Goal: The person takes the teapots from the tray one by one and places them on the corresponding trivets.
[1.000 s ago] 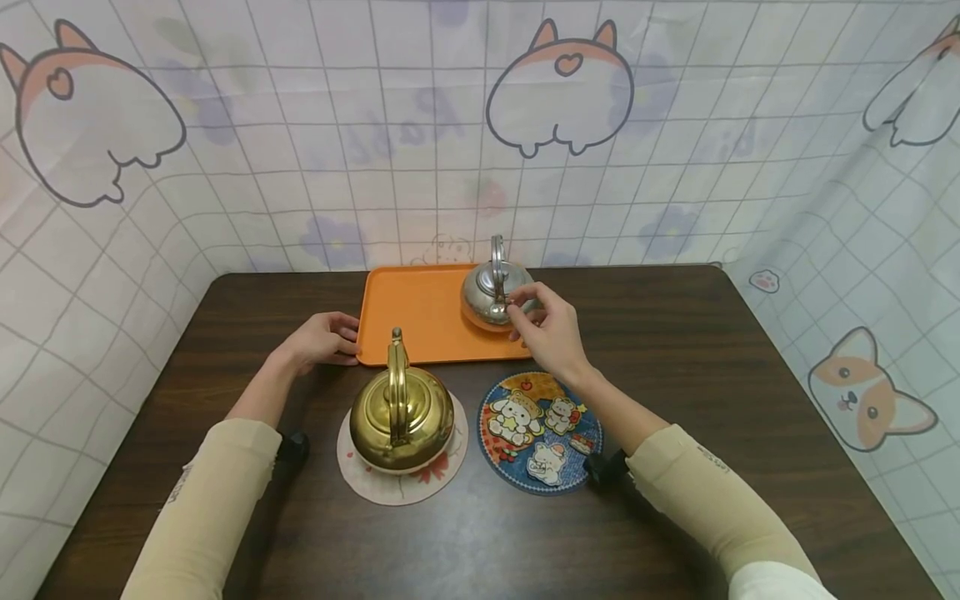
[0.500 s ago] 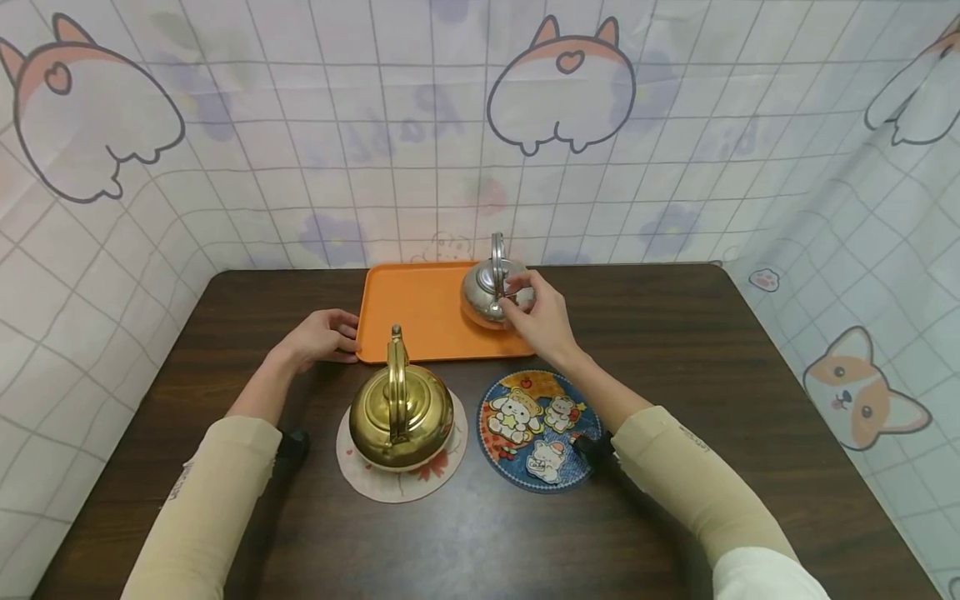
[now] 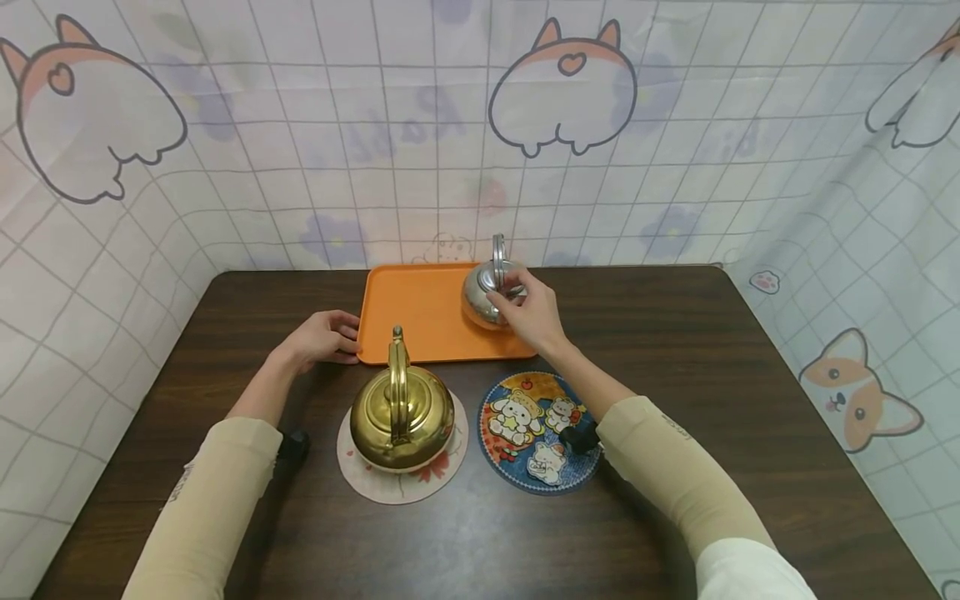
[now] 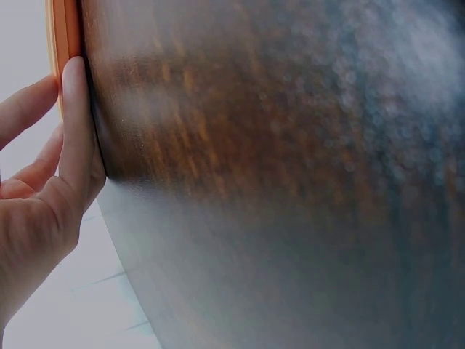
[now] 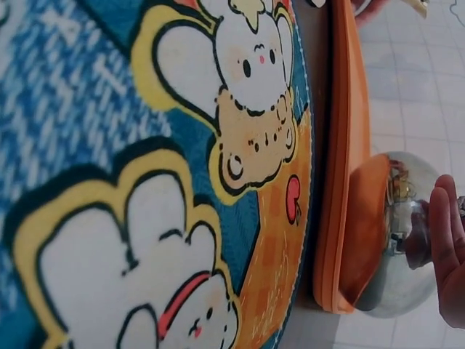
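A silver kettle (image 3: 476,293) with an upright top handle stands at the right end of an orange tray (image 3: 408,312). My right hand (image 3: 531,317) is at its near right side, thumb and index finger apart around the lower part of the handle. In the right wrist view, the kettle's shiny side (image 5: 407,291) shows beyond the tray's wall, with the fingers right in front of it. At the tray's left edge, my left hand (image 3: 322,336) touches the rim with its fingertips. The left wrist view shows its thumb lying along the tray's side.
A gold kettle (image 3: 433,415) sits on a pink round mat (image 3: 358,473) in front of the tray. To its right lies a blue round mat (image 3: 491,454) with cartoon animals, under my right forearm. A patterned cloth wall (image 3: 420,133) closes off the dark table's back.
My right hand has slid left across the near face of the silver kettle, from its right side to the handle. My left hand, the tray and both kettles have stayed put.
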Demonstrator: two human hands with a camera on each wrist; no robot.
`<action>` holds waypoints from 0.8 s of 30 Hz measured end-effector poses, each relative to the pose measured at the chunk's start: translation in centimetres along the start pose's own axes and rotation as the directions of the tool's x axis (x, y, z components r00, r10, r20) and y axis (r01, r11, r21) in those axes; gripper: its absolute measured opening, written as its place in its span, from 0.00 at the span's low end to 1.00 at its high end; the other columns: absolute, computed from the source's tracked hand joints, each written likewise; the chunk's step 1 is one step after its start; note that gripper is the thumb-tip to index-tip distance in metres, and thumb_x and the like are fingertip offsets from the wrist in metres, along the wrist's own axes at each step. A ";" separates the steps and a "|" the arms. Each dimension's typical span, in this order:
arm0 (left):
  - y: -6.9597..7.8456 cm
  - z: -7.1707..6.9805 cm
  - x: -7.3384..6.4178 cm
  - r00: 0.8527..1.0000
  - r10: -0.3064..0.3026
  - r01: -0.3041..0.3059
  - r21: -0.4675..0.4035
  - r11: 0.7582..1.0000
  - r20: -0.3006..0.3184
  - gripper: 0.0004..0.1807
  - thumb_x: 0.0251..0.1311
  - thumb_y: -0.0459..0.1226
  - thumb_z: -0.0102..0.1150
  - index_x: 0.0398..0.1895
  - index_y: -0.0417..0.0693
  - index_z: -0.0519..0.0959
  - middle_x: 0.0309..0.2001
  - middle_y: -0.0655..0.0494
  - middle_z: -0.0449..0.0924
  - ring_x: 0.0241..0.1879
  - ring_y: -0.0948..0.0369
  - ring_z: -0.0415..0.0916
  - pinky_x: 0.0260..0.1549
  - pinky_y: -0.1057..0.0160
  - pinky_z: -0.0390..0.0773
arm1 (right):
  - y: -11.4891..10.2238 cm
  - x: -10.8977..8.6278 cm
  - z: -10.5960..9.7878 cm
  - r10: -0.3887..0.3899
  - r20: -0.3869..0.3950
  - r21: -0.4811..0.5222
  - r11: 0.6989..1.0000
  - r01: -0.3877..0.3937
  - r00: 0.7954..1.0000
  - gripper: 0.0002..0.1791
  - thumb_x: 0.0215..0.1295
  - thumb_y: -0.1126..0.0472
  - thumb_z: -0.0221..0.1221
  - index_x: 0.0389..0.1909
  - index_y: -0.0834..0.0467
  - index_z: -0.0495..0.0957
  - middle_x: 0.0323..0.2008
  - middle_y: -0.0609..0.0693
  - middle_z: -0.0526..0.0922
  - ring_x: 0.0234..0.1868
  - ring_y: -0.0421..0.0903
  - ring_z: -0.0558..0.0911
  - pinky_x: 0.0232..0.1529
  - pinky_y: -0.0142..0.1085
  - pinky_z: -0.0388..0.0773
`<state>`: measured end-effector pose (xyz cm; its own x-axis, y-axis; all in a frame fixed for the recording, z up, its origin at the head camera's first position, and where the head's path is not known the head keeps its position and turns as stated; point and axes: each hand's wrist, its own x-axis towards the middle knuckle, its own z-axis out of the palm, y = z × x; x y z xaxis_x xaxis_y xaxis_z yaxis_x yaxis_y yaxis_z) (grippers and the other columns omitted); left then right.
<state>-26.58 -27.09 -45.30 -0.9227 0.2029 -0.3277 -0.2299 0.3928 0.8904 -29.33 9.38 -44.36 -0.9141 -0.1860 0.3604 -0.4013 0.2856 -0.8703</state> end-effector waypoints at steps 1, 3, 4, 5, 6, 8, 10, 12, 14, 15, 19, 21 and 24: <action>0.0 0.0 0.0 1.000 0.000 0.000 -0.001 1.000 0.000 0.31 0.69 0.22 0.56 0.72 0.26 0.59 0.55 0.33 0.68 0.43 0.53 0.82 0.45 0.58 0.87 | 0.0 0.0 0.0 0.004 0.000 0.009 1.000 -0.004 1.000 0.13 0.70 0.60 0.67 0.48 0.64 0.79 0.43 0.58 0.81 0.26 0.59 0.85 0.23 0.38 0.84; -0.1 0.0 0.0 1.000 0.000 0.000 -0.005 1.000 -0.001 0.31 0.69 0.21 0.56 0.73 0.26 0.59 0.55 0.33 0.68 0.43 0.53 0.82 0.45 0.58 0.87 | 0.1 0.1 0.1 0.001 -0.003 0.025 1.000 -0.001 1.000 0.13 0.70 0.60 0.67 0.47 0.66 0.80 0.42 0.60 0.81 0.25 0.62 0.85 0.25 0.45 0.86; -0.1 -0.1 0.0 1.000 0.000 0.000 -0.005 1.000 0.000 0.31 0.69 0.21 0.56 0.73 0.26 0.59 0.55 0.33 0.68 0.43 0.53 0.82 0.45 0.58 0.87 | 0.1 0.2 0.2 -0.001 -0.005 0.034 0.999 0.001 1.000 0.13 0.70 0.61 0.67 0.46 0.67 0.80 0.42 0.61 0.82 0.25 0.63 0.85 0.26 0.49 0.86; -0.1 -0.1 0.0 1.000 -0.001 0.001 -0.005 1.000 0.000 0.31 0.69 0.21 0.57 0.73 0.26 0.59 0.55 0.33 0.68 0.43 0.53 0.82 0.45 0.58 0.87 | 0.1 0.3 0.2 -0.001 -0.005 0.041 0.999 0.001 1.000 0.13 0.71 0.62 0.66 0.45 0.69 0.80 0.42 0.63 0.82 0.25 0.65 0.84 0.28 0.53 0.86; -0.1 -0.1 0.1 1.000 0.000 0.000 -0.007 1.000 0.000 0.31 0.69 0.21 0.57 0.73 0.26 0.59 0.55 0.33 0.68 0.43 0.52 0.82 0.45 0.58 0.87 | 0.0 0.3 0.2 0.001 -0.004 0.049 0.999 -0.001 1.000 0.12 0.71 0.64 0.66 0.44 0.70 0.80 0.41 0.65 0.82 0.25 0.66 0.84 0.29 0.57 0.86; -0.1 -0.2 0.1 1.000 -0.001 0.001 -0.007 1.000 0.002 0.31 0.69 0.22 0.57 0.73 0.27 0.59 0.55 0.33 0.68 0.44 0.51 0.82 0.45 0.58 0.87 | -0.4 0.3 0.1 0.005 -0.002 0.066 0.998 -0.005 1.000 0.11 0.71 0.65 0.65 0.43 0.72 0.80 0.39 0.66 0.82 0.25 0.67 0.84 0.30 0.61 0.85; -0.1 -0.2 0.1 1.000 0.001 -0.001 -0.005 1.000 0.004 0.32 0.69 0.22 0.57 0.73 0.27 0.59 0.56 0.32 0.68 0.45 0.50 0.82 0.46 0.57 0.87 | -0.3 0.3 0.1 0.010 -0.004 0.077 0.997 -0.010 1.000 0.11 0.71 0.64 0.65 0.40 0.71 0.79 0.36 0.65 0.82 0.25 0.66 0.84 0.30 0.58 0.86; -0.1 -0.2 0.1 1.000 0.004 -0.004 -0.004 1.000 0.005 0.31 0.69 0.22 0.57 0.73 0.27 0.59 0.56 0.32 0.68 0.45 0.50 0.82 0.46 0.57 0.87 | -0.2 0.3 0.0 0.011 -0.006 0.085 0.996 -0.011 1.000 0.11 0.71 0.62 0.66 0.39 0.68 0.79 0.34 0.62 0.82 0.24 0.62 0.85 0.28 0.52 0.88; -0.1 -0.2 0.1 1.000 0.005 -0.005 -0.002 1.000 0.004 0.31 0.69 0.22 0.57 0.73 0.27 0.59 0.56 0.32 0.68 0.45 0.50 0.82 0.46 0.57 0.87 | 0.5 0.4 -0.1 0.004 -0.009 0.088 0.996 -0.003 1.000 0.11 0.70 0.59 0.67 0.38 0.64 0.80 0.32 0.58 0.82 0.23 0.56 0.86 0.26 0.45 0.88; -0.1 -0.1 0.1 1.000 0.005 -0.005 0.000 1.000 0.003 0.31 0.69 0.22 0.57 0.73 0.26 0.59 0.56 0.32 0.68 0.44 0.51 0.82 0.46 0.57 0.87 | 0.5 0.4 -0.1 0.003 -0.008 0.090 0.996 -0.002 1.000 0.10 0.70 0.60 0.67 0.38 0.63 0.80 0.33 0.57 0.82 0.23 0.54 0.86 0.26 0.43 0.88; 0.0 0.0 -0.1 1.000 0.005 -0.005 0.003 1.000 -0.001 0.30 0.69 0.22 0.56 0.72 0.26 0.60 0.55 0.33 0.69 0.43 0.52 0.82 0.45 0.58 0.87 | 0.8 0.3 -0.2 -0.003 0.001 0.128 0.992 0.003 1.000 0.08 0.70 0.62 0.67 0.42 0.63 0.80 0.36 0.56 0.82 0.23 0.53 0.86 0.27 0.46 0.88; 0.0 0.0 -0.2 1.000 0.005 -0.005 0.003 1.000 -0.001 0.30 0.69 0.22 0.56 0.72 0.26 0.59 0.55 0.33 0.69 0.43 0.53 0.82 0.45 0.58 0.87 | 1.0 0.2 -0.2 -0.006 0.005 0.151 0.989 0.005 1.000 0.08 0.70 0.64 0.66 0.44 0.64 0.80 0.38 0.57 0.82 0.24 0.54 0.86 0.28 0.48 0.88; 0.0 -0.1 -0.2 1.000 0.006 -0.006 0.002 1.000 -0.001 0.30 0.70 0.22 0.55 0.72 0.26 0.59 0.55 0.33 0.68 0.42 0.53 0.82 0.45 0.58 0.87 | 1.2 0.1 -0.2 -0.017 0.010 0.173 0.985 0.014 1.000 0.09 0.70 0.65 0.65 0.47 0.66 0.80 0.40 0.59 0.82 0.25 0.56 0.86 0.30 0.48 0.88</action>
<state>-26.45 -27.17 -45.24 -0.9244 0.2043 -0.3220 -0.2237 0.3932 0.8918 -29.91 9.90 -45.27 -0.9066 -0.2005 0.3712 -0.3982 0.1159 -0.9100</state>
